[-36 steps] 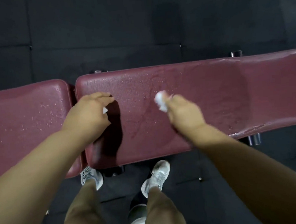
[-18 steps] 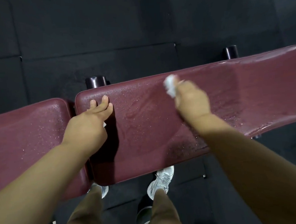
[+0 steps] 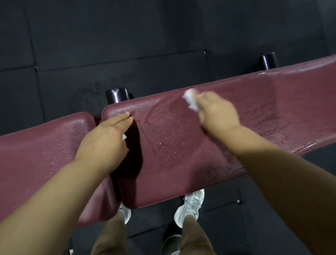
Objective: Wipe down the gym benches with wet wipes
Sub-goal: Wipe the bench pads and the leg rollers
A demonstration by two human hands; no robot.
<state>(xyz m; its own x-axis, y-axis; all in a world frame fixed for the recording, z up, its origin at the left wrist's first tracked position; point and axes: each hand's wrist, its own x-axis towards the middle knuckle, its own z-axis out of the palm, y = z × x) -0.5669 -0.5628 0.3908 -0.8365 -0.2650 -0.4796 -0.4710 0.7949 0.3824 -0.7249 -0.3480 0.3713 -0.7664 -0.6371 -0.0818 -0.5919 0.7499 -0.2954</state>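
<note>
"Head view looks down; what is there?"

"A dark red bench goes from side to side; its top is wet, with drops and shiny streaks; a second red pad sits just beside its left end, with a thin gap between them."

"Where is the wipe?"

"The wipe is a white lump near the far edge of the bench; it touches the top; the right hand is curled round it and grasps it; that hand is blurry."

"And the other hand?"

"The left hand lies on the left end of the bench; its fingers are straight and flat, and they point to the far edge; a white bit peeks out by the thumb; I cannot tell if the hand holds it."

"What else?"

"Two black tubes stick out behind the bench; the floor is black mats; two pale shoes stand by the near edge; both arms are bare."
</note>
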